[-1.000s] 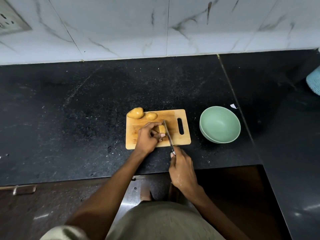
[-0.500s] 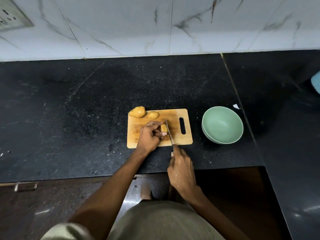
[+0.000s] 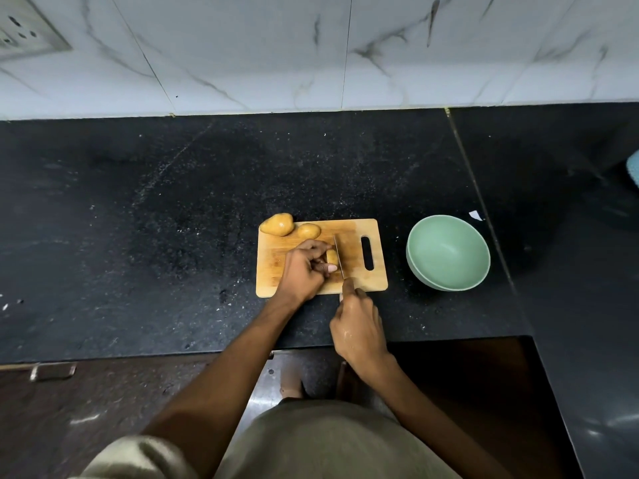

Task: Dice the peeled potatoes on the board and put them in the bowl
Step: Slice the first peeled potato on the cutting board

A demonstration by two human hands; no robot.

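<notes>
A wooden cutting board (image 3: pixel 352 281) lies on the black counter. My left hand (image 3: pixel 304 271) grips a small yellow potato piece (image 3: pixel 332 257) in the board's middle, fingers curled over it. My right hand (image 3: pixel 359 326) holds a knife (image 3: pixel 338 254) by its handle; the blade stands against the right side of that piece. Two whole peeled potatoes lie at the board's far left corner: a larger one (image 3: pixel 277 224) overhanging the edge and a smaller one (image 3: pixel 308 230). The pale green bowl (image 3: pixel 448 257) sits to the right of the board with nothing in it.
The black stone counter (image 3: pixel 173 236) runs wide to the left and back to a marble-tiled wall. A small white scrap (image 3: pixel 475 215) lies behind the bowl by a counter seam. A light blue object (image 3: pixel 633 171) shows at the right edge. The counter's front edge is just below my hands.
The knife blade has shifted a little left, closer against the potato piece, and my right hand has moved forward toward the board. My left hand still holds the piece.
</notes>
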